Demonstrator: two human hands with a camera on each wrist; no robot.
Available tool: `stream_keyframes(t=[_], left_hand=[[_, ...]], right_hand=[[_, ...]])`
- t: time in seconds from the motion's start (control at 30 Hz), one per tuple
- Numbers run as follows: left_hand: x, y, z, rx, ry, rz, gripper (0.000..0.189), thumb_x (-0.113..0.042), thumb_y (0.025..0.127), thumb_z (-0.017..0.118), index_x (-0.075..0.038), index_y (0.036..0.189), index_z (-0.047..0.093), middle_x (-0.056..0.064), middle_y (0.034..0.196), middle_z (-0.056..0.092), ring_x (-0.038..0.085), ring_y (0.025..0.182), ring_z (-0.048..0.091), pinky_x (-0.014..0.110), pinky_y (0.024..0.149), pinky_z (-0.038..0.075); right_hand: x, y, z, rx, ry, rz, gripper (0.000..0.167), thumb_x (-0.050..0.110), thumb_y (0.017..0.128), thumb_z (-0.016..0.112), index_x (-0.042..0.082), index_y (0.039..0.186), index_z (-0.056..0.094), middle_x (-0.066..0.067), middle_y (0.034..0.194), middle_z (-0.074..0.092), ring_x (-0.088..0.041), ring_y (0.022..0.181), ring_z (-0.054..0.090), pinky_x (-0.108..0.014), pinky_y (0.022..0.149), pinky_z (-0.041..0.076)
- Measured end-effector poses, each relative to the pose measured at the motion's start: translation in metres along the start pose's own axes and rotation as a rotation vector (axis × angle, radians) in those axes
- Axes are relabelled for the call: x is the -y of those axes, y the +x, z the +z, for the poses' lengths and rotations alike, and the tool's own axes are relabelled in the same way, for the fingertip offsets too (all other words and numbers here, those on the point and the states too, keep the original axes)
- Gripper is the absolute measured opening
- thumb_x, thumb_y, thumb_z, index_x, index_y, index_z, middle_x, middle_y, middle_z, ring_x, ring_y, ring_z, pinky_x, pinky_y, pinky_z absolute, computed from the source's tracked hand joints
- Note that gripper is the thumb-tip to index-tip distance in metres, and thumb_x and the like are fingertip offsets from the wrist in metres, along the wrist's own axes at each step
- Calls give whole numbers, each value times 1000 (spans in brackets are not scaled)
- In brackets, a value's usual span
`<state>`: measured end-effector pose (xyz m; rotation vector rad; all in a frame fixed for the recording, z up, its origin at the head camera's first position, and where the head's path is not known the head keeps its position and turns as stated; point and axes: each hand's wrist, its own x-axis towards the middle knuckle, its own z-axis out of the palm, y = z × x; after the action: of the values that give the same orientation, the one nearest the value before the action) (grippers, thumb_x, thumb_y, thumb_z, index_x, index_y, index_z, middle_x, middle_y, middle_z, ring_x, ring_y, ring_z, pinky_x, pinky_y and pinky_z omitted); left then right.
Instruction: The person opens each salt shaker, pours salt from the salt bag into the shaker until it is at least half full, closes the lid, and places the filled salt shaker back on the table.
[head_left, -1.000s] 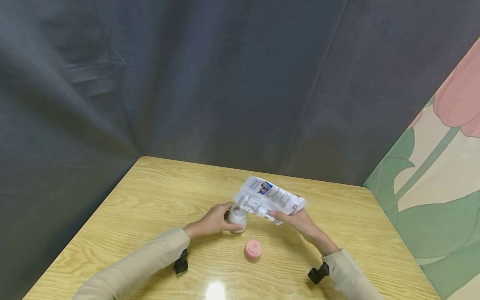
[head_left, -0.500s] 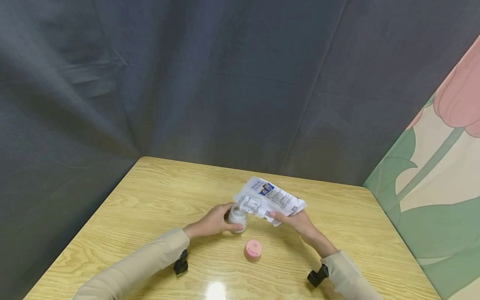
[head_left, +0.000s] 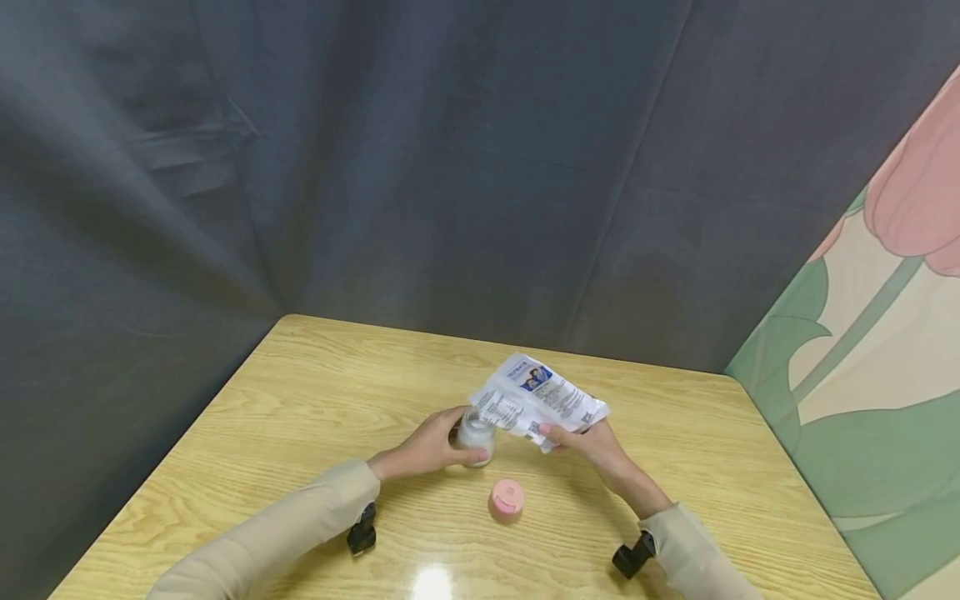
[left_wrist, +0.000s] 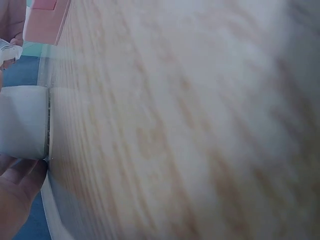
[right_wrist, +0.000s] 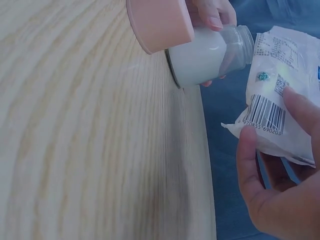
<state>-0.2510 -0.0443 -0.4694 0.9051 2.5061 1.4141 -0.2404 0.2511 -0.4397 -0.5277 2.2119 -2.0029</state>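
Note:
A small clear glass jar, partly filled with something white, stands upright on the table without a lid. My left hand holds it from the left, thumb in front and fingers behind. Up and to the right, my right hand grips a white printed pouch, thumb on top. The pouch tilts toward the jar, its lower left corner overlapping the jar's mouth. In the right wrist view, the pouch's edge is right at the jar's neck. White contents fill the jar's lower part.
A pink round lid lies on the wooden table in front of the jar, between the forearms. Dark curtain hangs behind the table, and a flower-patterned panel is on the right. Each wrist wears a black camera.
The pouch has turned slightly in my right hand, its far edge shifting right and its near corner drawing in. The left hand, jar and lid have stayed put.

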Motion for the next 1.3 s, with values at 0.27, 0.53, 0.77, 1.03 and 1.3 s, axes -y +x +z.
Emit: stream_keyframes(t=[0.27, 0.53, 0.77, 1.03, 1.3], left_hand=[[-2, 0, 0, -7, 13, -31, 71, -41, 85, 78, -7, 140, 50, 1, 122, 62, 14, 110, 59, 35, 96, 49], [-3, 2, -3, -28, 22, -23, 74, -42, 85, 78, -8, 143, 47, 1, 124, 61, 15, 110, 59, 35, 95, 49], [-7, 4, -5, -29, 30, -21, 77, -42, 87, 76, -6, 146, 42, 4, 128, 59, 18, 115, 58, 36, 97, 48], [-24, 7, -10, -45, 50, 24, 73, -40, 87, 77, -11, 146, 46, 5, 143, 52, 21, 131, 48, 44, 107, 40], [-35, 18, -10, -120, 153, 90, 57, -40, 87, 77, -11, 134, 59, 3, 133, 61, 20, 127, 52, 40, 107, 41]], right_hand=[[-4, -1, 0, -37, 25, 37, 50, 2, 91, 70, 2, 137, 51, -13, 113, 70, -27, 89, 71, -55, 76, 57], [-6, -2, 3, -38, 67, 97, 54, 5, 92, 70, 2, 141, 48, -16, 117, 68, -27, 91, 71, -46, 76, 59], [-8, -3, 7, -63, 161, 167, 53, 2, 92, 69, 1, 140, 46, -14, 115, 69, -28, 92, 70, -50, 81, 57], [-7, -5, 13, -64, 351, 228, 39, 2, 96, 62, 13, 132, 51, -10, 113, 69, -28, 95, 70, -44, 83, 58], [-7, -5, 19, -94, 502, 299, 30, 4, 99, 58, 18, 125, 53, -7, 111, 70, -26, 93, 71, -38, 84, 58]])
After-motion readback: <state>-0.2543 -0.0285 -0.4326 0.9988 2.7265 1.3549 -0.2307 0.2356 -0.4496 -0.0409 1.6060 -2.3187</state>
